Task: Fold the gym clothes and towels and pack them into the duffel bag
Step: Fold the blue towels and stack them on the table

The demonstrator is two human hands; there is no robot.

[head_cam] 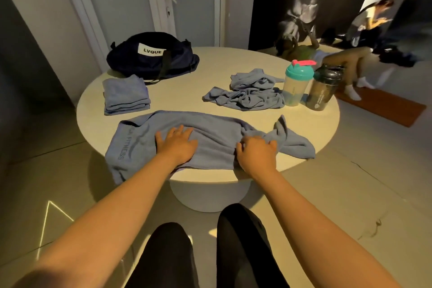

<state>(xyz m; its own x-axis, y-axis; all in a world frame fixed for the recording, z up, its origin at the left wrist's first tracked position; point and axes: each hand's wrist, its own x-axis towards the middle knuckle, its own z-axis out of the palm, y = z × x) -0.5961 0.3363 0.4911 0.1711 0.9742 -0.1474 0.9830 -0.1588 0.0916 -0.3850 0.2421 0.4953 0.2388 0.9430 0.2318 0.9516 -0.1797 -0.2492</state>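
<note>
A long blue towel (210, 132) lies spread across the near side of the round table (210, 70), its left end hanging over the edge. My left hand (177, 145) presses flat on its middle with straight fingers. My right hand (256, 153) grips a bunched fold of the same towel, fingers curled into the cloth. A folded stack of blue towels (126, 96) sits at the left. Two crumpled blue towels (247, 91) lie at the right centre. The dark navy duffel bag (152, 56) with a white label stands at the back left.
A teal-lidded shaker bottle (297, 84) and a dark shaker bottle (323, 89) stand at the table's right edge. A person lies on an orange mat (383, 107) beyond the table. My knees are below the table's front edge.
</note>
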